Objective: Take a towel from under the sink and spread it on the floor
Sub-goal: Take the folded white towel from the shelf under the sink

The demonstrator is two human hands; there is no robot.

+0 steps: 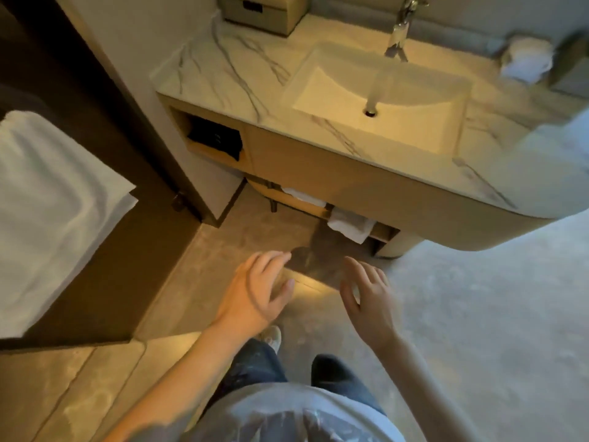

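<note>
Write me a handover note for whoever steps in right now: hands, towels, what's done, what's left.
Left hand: open, empty, over the floor.
Right hand: open, empty.
Towels: folded on the shelf under the sink, untouched.
Done: nothing yet.
Left: take a towel and spread it on the floor.

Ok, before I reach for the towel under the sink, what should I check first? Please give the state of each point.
1. Left hand free: ok, open, holds nothing.
2. Right hand free: ok, open, holds nothing.
3. Towel under the sink in view: ok, white and folded.
4. Path from hands to towel: ok, nothing stands between.
5. Floor dry for spreading: cannot tell.
6. Towel taken: not ok, neither hand touches it.
</note>
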